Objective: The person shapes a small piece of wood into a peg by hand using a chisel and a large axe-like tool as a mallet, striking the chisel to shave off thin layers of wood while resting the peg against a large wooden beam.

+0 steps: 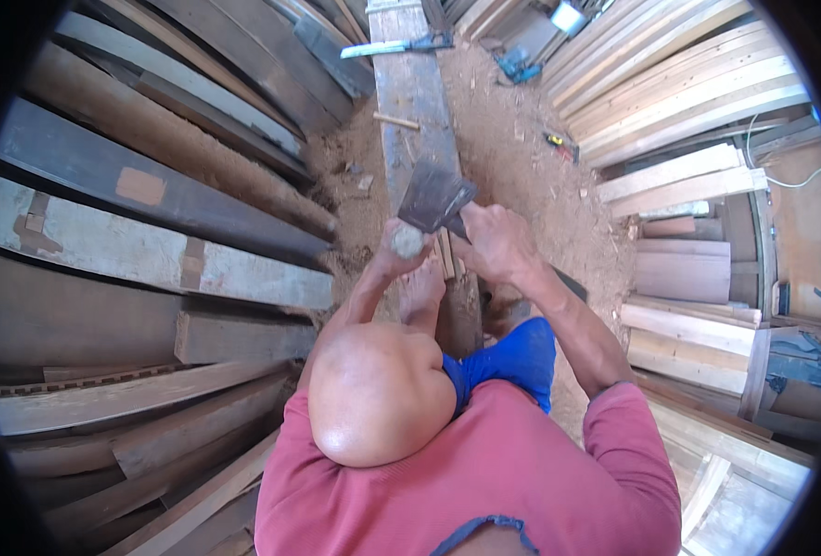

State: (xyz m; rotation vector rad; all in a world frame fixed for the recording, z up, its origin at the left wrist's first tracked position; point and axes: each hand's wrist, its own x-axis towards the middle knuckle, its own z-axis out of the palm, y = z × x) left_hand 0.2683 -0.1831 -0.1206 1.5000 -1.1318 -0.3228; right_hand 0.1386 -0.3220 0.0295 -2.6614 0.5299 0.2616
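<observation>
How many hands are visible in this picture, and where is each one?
2. The left hand, left of centre, holds a pale round-ended piece; the right hand, right of centre, grips a dark broad-bladed tool. Some fingers are hidden.

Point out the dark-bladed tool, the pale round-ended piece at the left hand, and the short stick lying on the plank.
Dark-bladed tool [432, 195]: head view, on the flat of its blade.
Pale round-ended piece [407, 242]: head view, on its round end.
Short stick [396, 121]: head view, mid-length.
</observation>
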